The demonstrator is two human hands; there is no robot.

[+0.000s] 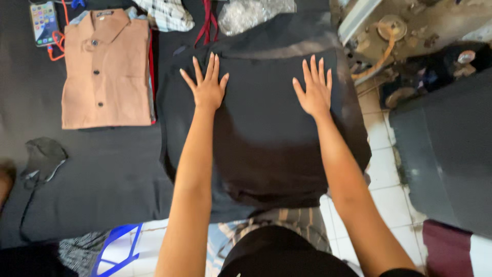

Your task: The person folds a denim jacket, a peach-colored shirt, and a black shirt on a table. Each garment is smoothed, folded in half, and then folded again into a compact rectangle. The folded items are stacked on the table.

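Black folded garment [266,138] lay on the dark desk [102,174], its long axis running away from the person and its right edge overhanging the desk's edge. Both the left hand [207,87] and right hand [315,92] pressed flat on it, fingers [197,69] spread, gripping nothing. A folded tan shirt [107,72] sat just beside its left edge.

A phone [44,22] lies at eleven o'clock, its upright rectangular screen lit with coloured icons. A crumpled clear plastic bag [251,14] lies at twelve.
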